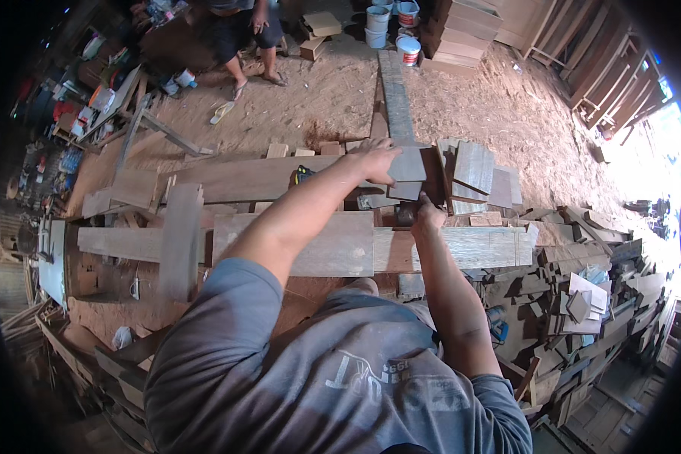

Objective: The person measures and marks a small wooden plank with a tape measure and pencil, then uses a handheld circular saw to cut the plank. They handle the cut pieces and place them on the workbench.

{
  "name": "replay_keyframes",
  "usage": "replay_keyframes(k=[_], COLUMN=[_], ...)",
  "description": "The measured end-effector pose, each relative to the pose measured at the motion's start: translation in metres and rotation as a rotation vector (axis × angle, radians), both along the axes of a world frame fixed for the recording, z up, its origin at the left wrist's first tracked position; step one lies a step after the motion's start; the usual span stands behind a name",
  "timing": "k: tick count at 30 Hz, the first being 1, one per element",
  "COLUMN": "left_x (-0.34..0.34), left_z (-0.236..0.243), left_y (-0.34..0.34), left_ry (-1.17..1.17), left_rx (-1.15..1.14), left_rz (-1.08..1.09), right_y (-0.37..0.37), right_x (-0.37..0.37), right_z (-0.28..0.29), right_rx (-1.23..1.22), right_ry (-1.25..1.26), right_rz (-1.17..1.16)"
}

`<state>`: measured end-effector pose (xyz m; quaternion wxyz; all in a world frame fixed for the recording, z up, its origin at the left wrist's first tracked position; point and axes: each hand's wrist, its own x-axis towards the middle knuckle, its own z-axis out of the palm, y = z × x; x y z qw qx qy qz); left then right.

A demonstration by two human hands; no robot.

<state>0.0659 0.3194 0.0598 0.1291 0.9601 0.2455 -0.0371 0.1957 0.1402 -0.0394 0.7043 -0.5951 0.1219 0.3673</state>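
My left hand (374,161) grips the left edge of a small flat greyish wooden board (408,164), its thumb and fingers apart along that edge. On the near side, my right hand (430,215) is closed at the lower end of a dark brown wooden piece (433,172) beside the board. Its fingers are partly hidden, and I cannot tell how the two pieces are joined. A dark block (406,215) sits just left of my right hand. Several short boards (474,166) lean and lie to the right.
Long planks (303,242) run across in front of me, with a yellow-and-black tape measure (302,174) beyond them. Another plank (396,91) stretches away over the dirt floor. Scrap wood (583,303) is heaped at right. A person (250,38) stands far left near white buckets (377,26).
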Motion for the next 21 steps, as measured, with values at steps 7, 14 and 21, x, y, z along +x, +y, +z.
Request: replay_keyframes(k=[7, 14, 21], left_x=[0.025, -0.059, -0.114], left_z=[0.017, 0.04, 0.039], left_y=[0.0, 0.041, 0.034], left_ry=[0.117, -0.083, -0.17], left_rx=[-0.079, -0.13, -0.092], left_rz=[-0.081, 0.079, 0.2], right_y=[-0.017, -0.027, -0.029], right_x=[0.016, 0.019, 0.026], right_z=[0.004, 0.017, 0.006], right_rx=[0.019, 0.106, 0.335], right_ry=[0.077, 0.304, 0.488], right_rz=[0.1, 0.136, 0.176])
